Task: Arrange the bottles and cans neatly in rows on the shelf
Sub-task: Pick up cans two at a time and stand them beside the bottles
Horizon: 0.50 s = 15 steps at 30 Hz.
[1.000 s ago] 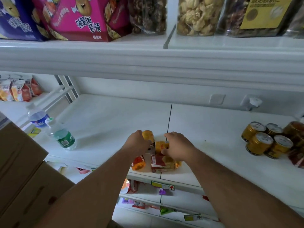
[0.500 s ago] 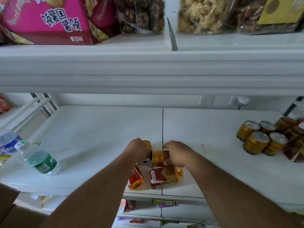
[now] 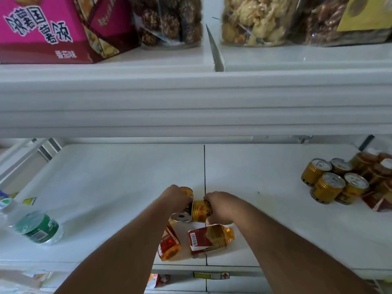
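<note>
Right hand (image 3: 220, 206) grips a gold can (image 3: 200, 210), left hand (image 3: 177, 197) grips another can (image 3: 186, 190); next, stand them upright beside the row (image 3: 335, 183).

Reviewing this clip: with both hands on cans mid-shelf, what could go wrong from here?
1. The two tea bottles lie on their sides close to the shelf's front edge; a forearm nudge might roll them off.
2. The right hand grips a gold can tipped on its side beside the left hand; it could knock the neighbouring cans.
</note>
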Each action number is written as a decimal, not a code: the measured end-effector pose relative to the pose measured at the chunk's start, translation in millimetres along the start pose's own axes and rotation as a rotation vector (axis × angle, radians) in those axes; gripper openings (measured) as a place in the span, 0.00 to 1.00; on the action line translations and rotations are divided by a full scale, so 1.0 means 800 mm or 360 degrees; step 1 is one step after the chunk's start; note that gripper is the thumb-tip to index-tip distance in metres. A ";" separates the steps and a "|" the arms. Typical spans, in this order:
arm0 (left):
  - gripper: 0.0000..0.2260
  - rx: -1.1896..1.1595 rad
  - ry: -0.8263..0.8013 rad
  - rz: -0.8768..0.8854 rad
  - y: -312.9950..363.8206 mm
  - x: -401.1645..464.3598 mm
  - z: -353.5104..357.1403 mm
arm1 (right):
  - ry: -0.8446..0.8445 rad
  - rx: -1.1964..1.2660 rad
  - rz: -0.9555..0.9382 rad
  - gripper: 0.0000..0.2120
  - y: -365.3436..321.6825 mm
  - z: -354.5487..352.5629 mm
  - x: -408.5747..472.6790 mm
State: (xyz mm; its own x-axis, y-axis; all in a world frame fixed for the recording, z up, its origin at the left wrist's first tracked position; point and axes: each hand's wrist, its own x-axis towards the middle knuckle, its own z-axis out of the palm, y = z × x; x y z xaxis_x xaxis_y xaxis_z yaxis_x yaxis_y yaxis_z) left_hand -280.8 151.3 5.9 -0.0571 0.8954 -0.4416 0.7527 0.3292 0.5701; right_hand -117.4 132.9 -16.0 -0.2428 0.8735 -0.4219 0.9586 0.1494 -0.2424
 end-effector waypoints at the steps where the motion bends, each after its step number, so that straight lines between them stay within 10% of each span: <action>1: 0.14 -0.0107 0.0024 -0.0096 -0.001 0.003 0.001 | 0.0005 0.0014 0.0000 0.32 0.001 0.001 0.000; 15: 0.16 -0.0451 0.0279 -0.0034 -0.006 0.000 -0.019 | 0.0349 0.0571 0.0072 0.28 0.032 -0.021 -0.025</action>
State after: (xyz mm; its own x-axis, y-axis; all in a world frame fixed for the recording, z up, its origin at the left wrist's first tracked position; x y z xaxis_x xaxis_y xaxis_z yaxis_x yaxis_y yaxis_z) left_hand -293.9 154.2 13.6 -0.2015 0.9172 -0.3439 0.5390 0.3969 0.7429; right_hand -85.4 127.2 0.5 -0.1272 0.9593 -0.2523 0.8455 -0.0282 -0.5332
